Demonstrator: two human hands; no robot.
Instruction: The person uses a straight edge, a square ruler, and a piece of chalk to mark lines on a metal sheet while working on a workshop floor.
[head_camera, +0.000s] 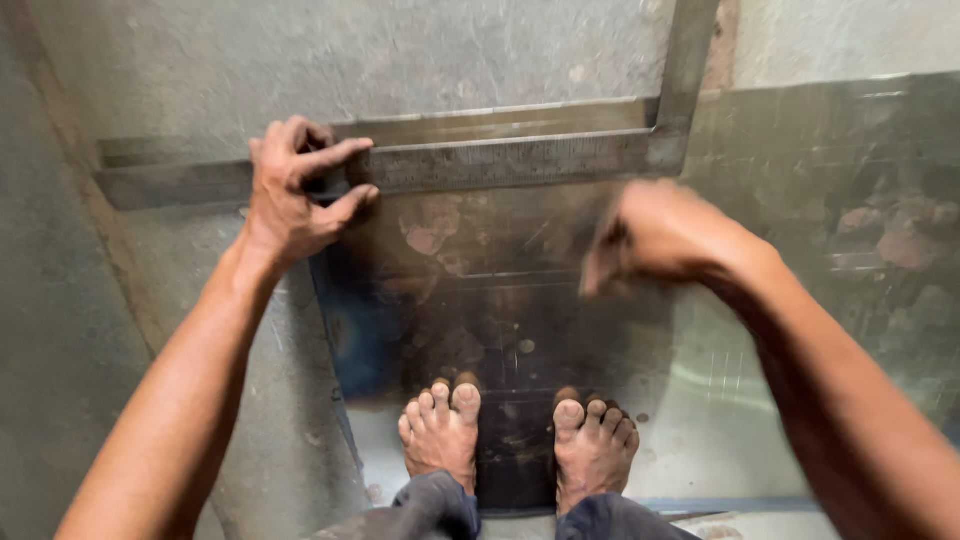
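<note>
**Hands on a steel square over dark sheet metal**

Seen from above, a person squatted barefoot on a dark sheet of metal (480, 300) that lay on a scuffed grey floor (60, 330). Both bare feet (440, 435) sat at the six o'clock edge of the view, toes pointing toward twelve.

A long steel square (500, 160) lay across the sheet near its twelve o'clock edge. Its flat graduated blade ran from nine o'clock to three o'clock, and a second arm rose toward twelve at the right end.

The left hand (295, 195), at about ten o'clock from the centre, pressed down on the blade. Its fingers were spread and curled over the top edge, and the thumb was braced against the lower edge.

The right hand (655, 235), at about two o'clock, hovered just below the blade. It was blurred by motion. The fingers looked bunched into a loose fist, but I could not tell whether they held a scriber or anything else.

Risks, as a judgement: only one hand pinned the square, well off to its left end, so a push from the right hand could have pivoted the blade and spoiled the alignment. The sheet's bare edges lay close to the toes and could have cut them if the sheet slid.
</note>
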